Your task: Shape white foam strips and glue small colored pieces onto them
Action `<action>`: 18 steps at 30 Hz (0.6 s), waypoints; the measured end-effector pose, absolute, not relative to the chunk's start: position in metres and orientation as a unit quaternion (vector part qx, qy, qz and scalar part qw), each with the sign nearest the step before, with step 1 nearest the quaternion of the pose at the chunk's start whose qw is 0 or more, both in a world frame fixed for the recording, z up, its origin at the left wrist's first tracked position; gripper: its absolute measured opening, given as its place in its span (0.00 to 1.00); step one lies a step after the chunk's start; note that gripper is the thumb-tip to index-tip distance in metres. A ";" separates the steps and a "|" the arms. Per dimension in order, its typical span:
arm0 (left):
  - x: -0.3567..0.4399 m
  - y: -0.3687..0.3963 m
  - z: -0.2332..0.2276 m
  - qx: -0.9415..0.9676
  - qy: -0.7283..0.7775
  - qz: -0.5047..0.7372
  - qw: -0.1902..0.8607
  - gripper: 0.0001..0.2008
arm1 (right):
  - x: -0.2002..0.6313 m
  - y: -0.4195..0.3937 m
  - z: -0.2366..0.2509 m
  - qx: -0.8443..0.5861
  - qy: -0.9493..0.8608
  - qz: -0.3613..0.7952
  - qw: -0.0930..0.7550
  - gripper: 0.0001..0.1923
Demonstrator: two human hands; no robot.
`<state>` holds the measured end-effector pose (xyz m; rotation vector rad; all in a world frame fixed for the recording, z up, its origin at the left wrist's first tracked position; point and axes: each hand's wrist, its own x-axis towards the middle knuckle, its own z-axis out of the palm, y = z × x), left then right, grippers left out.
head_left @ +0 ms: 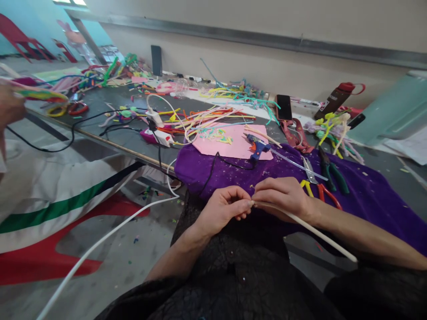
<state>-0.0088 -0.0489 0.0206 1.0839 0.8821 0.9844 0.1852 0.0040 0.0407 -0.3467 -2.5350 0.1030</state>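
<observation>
Both hands, left (223, 209) and right (283, 198), pinch one end of a bare white stick (310, 229) over the lap at the bench's (110, 140) near edge, nothing on it yet, glue gun (257, 147) and pliers (330, 171) lying unused on the purple cloth (373, 195).

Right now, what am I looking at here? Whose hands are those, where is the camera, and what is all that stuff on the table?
There is no machine here: a person wears a camera on the head, so this one picture looks forward and down at their own bare hands. The left hand and right hand meet over the lap and pinch a thin white stick, which slants away under the right forearm. Ahead is a table with a purple cloth. On it lie a pink sheet, a blue glue gun, pliers, scissors and many coloured pipe cleaners. At far left is part of another person's hand.
</observation>
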 end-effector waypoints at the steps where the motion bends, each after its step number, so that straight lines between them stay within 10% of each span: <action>1: -0.009 -0.049 0.022 0.487 0.388 0.431 0.653 0.10 | 0.186 0.003 0.041 -0.126 -0.951 0.035 0.281 0.08; 6: -0.013 -0.051 0.023 0.627 0.396 0.433 0.513 0.08 | 0.184 -0.005 0.050 -0.154 -0.948 0.112 0.257 0.06; 12: -0.016 -0.047 0.014 0.797 0.344 0.492 0.069 0.05 | 0.173 -0.005 0.051 -0.323 -0.737 0.556 0.209 0.11; 18: -0.014 -0.042 0.012 0.764 0.384 0.492 0.163 0.05 | 0.171 -0.001 0.044 -0.334 -0.726 0.543 0.258 0.09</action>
